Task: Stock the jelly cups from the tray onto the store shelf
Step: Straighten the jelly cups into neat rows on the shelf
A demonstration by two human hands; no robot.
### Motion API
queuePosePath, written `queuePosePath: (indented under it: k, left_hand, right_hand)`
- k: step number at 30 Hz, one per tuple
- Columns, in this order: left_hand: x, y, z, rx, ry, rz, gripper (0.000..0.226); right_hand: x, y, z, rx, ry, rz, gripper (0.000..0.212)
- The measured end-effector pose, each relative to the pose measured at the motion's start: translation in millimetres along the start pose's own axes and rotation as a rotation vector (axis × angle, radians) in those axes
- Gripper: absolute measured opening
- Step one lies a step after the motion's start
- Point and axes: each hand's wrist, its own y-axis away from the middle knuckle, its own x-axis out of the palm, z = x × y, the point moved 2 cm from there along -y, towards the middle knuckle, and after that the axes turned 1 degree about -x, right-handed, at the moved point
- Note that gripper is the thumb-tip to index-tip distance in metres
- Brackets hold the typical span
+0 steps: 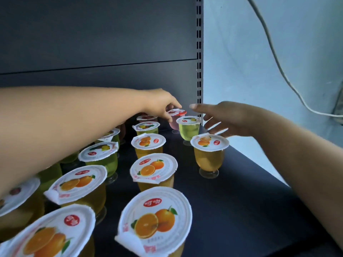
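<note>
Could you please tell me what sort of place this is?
Probably a shop: a dark metal shelf backed by a slotted upright, with rows of sealed jelly cups lined up as stock.

jelly cups (147, 168) in rows on shelf (241, 201)

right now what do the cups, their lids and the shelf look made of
Cups: clear glossy plastic, probably; jelly colour shows through, stemmed foot.
Lids: thin printed film or foil, matte white, edges crinkled, tabs curling.
Shelf: dark painted metal, likely; smooth, beside a slotted upright.
</note>
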Motion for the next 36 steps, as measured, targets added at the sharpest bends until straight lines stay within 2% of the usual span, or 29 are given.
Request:
queuePosePath:
  k: [3, 6, 8, 12, 16, 21, 26, 32, 36]
  left_hand:
    - [-17, 18, -2, -0.018, 0.102, -0.06, 0.05]
    - [-29, 36, -11, 0.034, 0.168, -0.089, 0.04]
    - [-31, 46, -21, 0.071, 0.188, -0.07, 0.041]
    - [-21, 49, -42, 0.125, 0.174, -0.007, 0.051]
    - [-8, 41, -51, 0.125, 0.165, 0.052, 0.054]
    - [-9, 35, -49, 0.124, 0.238, 0.021, 0.041]
    - [-7, 37, -49, 0.125, 0.243, 0.042, 0.041]
    - [-17, 52, -50, 0.076, 0.214, -0.019, 0.047]
    - [-48, 84, -41, -0.034, 0.143, -0.182, 0.035]
  right_hand:
    - [-13, 32, 4, -0.064, 0.07, 0.04, 0.048]
    - [-5, 65, 0, -0.098, 0.189, 0.162, 0.062]
    - [5, 75, -5, -0.119, 0.263, 0.186, 0.064]
    - [11, 68, -11, -0.143, 0.236, 0.016, 0.044]
    - [9, 68, -15, -0.112, 0.204, -0.034, 0.051]
    - [15, 66, -13, -0.129, 0.191, -0.042, 0.049]
    - [22, 65, -9, -0.124, 0.207, -0.057, 0.057]
    - [14, 74, -1, -0.137, 0.355, 0.009, 0.063]
    - [-1, 79, 24, -0.219, 0.544, -0.095, 0.054]
